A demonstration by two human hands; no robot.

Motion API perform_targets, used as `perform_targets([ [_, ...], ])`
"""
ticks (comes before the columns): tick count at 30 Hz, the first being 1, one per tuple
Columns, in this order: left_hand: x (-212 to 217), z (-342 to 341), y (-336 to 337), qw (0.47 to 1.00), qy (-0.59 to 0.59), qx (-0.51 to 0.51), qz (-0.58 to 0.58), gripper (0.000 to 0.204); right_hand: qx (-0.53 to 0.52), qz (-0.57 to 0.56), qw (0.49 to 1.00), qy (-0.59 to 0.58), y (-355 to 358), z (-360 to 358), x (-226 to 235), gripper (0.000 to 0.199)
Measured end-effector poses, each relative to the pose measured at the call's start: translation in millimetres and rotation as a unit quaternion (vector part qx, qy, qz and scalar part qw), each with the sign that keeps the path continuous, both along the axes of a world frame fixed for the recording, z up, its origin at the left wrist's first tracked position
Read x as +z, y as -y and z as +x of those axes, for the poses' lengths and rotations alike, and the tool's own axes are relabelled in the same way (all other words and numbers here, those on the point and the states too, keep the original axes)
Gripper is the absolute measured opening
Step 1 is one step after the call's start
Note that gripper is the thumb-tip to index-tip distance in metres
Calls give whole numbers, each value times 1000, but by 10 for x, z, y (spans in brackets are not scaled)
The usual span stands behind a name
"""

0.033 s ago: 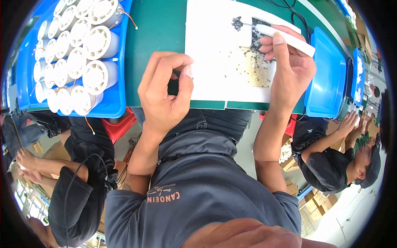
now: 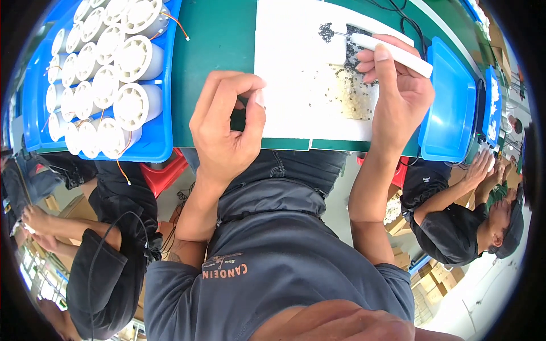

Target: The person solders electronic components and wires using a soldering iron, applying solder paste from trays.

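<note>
**Green desk (image 2: pixel 216 34) bore a white sheet (image 2: pixel 284 68), small rings and a white-handled pick (image 2: pixel 392 55)**

Two people in dark clothes sat to either side of the wearer. At the right of the sheet, the right hand (image 2: pixel 405 94) had its grip closed around the pick, thumb on the near side and fingers bent round the back. Its handle slanted through that grip, and the thin shaft pointed left, ending at the edge of a cluster of black rings (image 2: pixel 326 33); whether the tip touched them could not be told. More dark rings (image 2: pixel 354 48) lay beneath and beside the fingers, with pale yellow rings (image 2: pixel 355 107) nearer the wearer.

Over the sheet's left edge, the left hand (image 2: pixel 219 125) was curled, index fingertip and thumb almost together; whether that grip had hold of anything could not be told.

On the left, a blue tray (image 2: pixel 167 122) was packed with white round parts (image 2: pixel 133 57), slotted at their ends, some trailing thin wires. To the right stood a blue bin (image 2: pixel 449 113), and farther off a smaller blue tray (image 2: pixel 492 128) held white pieces (image 2: pixel 493 94).

Compared with the earlier frame, both of the wearer's hands and the pick matched; only the neighbours' hands (image 2: pixel 480 166) had shifted slightly.
</note>
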State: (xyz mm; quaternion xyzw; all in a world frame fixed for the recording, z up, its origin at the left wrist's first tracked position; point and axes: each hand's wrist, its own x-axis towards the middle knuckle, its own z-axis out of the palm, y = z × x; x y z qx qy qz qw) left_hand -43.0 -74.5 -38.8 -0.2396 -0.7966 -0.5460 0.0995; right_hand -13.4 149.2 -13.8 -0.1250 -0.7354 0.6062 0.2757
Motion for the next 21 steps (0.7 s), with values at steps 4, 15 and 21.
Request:
perform_targets([
  [4,7,4,-2,1000,-2,1,3,13,-4,39,999,-9,44,-2,-4,19],
  [15,10,-4,17,1000,-4,0,5,14,-46,230,968,85,160,240,112,26],
  [21,28,2,7,1000,-7,3,-1,15,-39,255,962,87,96,225,35,23],
])
